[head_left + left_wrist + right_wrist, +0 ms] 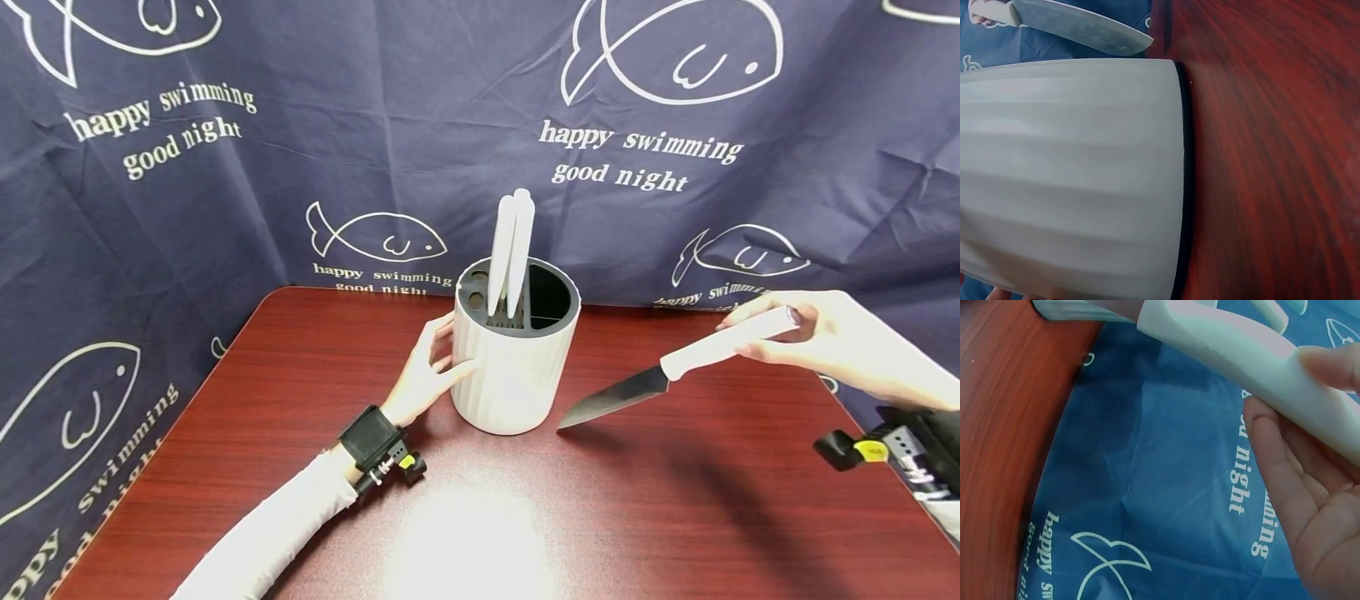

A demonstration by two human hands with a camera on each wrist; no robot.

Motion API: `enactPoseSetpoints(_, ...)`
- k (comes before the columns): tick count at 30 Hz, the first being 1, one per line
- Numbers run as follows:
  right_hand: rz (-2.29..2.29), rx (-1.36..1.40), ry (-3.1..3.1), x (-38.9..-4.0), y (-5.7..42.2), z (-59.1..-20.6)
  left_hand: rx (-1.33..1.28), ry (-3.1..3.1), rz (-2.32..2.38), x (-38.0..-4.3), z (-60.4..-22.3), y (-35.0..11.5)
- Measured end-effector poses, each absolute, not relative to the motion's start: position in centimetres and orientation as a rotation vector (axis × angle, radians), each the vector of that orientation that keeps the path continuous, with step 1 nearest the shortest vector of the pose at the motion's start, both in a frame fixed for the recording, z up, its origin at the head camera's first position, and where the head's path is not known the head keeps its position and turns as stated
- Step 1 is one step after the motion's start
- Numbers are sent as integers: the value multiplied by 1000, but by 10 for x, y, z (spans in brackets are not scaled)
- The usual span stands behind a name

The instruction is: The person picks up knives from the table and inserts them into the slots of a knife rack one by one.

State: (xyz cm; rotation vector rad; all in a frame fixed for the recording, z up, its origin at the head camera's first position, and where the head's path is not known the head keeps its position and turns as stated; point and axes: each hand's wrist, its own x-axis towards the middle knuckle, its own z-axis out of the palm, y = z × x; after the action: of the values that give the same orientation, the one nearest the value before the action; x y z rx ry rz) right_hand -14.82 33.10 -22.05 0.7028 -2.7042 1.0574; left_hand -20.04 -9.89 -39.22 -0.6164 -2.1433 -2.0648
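A white ribbed knife holder [510, 383] with a dark slotted top stands upright on the table. Two white-handled utensils [512, 250] stick up from its slots. At the holder's left side, my left hand [427, 371] grips it, thumb across the front and fingers round the back. My right hand [802, 333] holds a kitchen knife [720, 346] by its white handle, thumb on one side and fingers on the other. The blade [618, 398] slants down to the left, its tip low beside the holder's base. In the right wrist view, the handle [1241, 350] lies between thumb and fingers.
The reddish-brown wooden table [652, 517] has a bright glare patch near its front. Behind and to the left hangs a dark blue cloth [420, 150] printed with white fish and lettering. The holder's top also has round holes and a wide dark compartment [550, 296] on the right.
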Motion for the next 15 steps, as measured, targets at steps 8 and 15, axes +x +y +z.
enactPoseSetpoints(8, 1041, 724, -2751, -147, 321, -217, -623, -2119, -2072, -201, -393, -99)
enactPoseSetpoints(15, 1084, 785, -2674, -152, 315, -222, -593, -2086, -2103, -199, -387, -99)
